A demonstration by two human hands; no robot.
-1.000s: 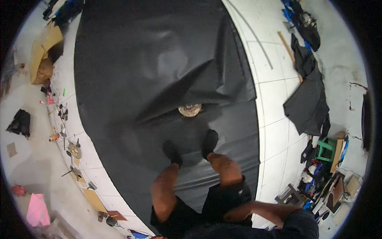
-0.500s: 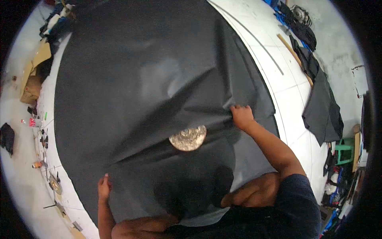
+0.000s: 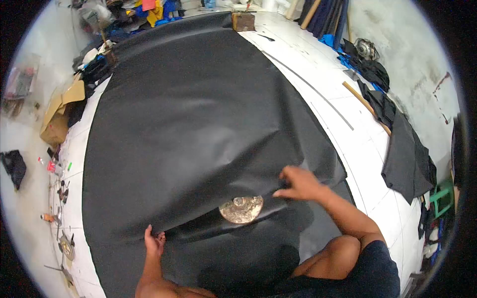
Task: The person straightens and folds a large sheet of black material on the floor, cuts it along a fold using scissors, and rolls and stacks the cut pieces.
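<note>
A large black sheet [image 3: 198, 124] covers the floor, with a raised, creased front edge over more black material. Beside that edge, my left hand [image 3: 155, 241] has its fingers apart, and I see nothing held in it. My right hand [image 3: 297, 184] is over the creased part at the right, thumb and fingers spread with a gap between them. A round, mottled metal disc [image 3: 241, 210] with a small raised centre lies between my hands, its far side partly under the sheet's edge.
A brown block [image 3: 243, 22] sits at the sheet's far corner. Along the right are a wooden stick [image 3: 365, 106], black cloth [image 3: 407, 159] and a green stool [image 3: 441, 198]. Cardboard [image 3: 55, 126] and small tools line the left. My bent knee [image 3: 334, 256] is at the lower right.
I have gone from standing to crouching, with both hands now low at the sheet. My right hand has opened from its closed grip on the sheet. More of the disc shows.
</note>
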